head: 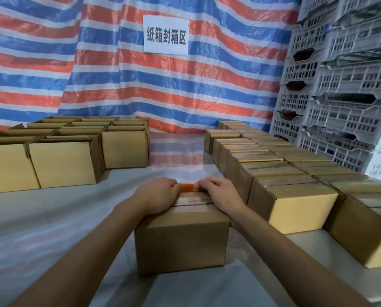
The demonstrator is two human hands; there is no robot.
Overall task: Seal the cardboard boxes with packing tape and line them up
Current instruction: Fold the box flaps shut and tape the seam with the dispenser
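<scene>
A closed cardboard box (pixel 180 242) stands on the white sheet right in front of me, with a strip of clear tape (pixel 192 201) along its top seam. My left hand (pixel 157 194) and my right hand (pixel 219 196) both rest on the box's top near its far edge. Between their curled fingertips sits an orange tape dispenser (pixel 186 187); the fingers of both hands close on its ends. Most of the dispenser is hidden behind the hands.
Several open-topped cardboard boxes (pixel 63 160) stand in a block at the left. Rows of taped boxes (pixel 293 204) line the right side. Grey plastic crates (pixel 340 85) are stacked at the back right. A striped tarp (pixel 96 74) with a white sign (pixel 166 34) hangs behind.
</scene>
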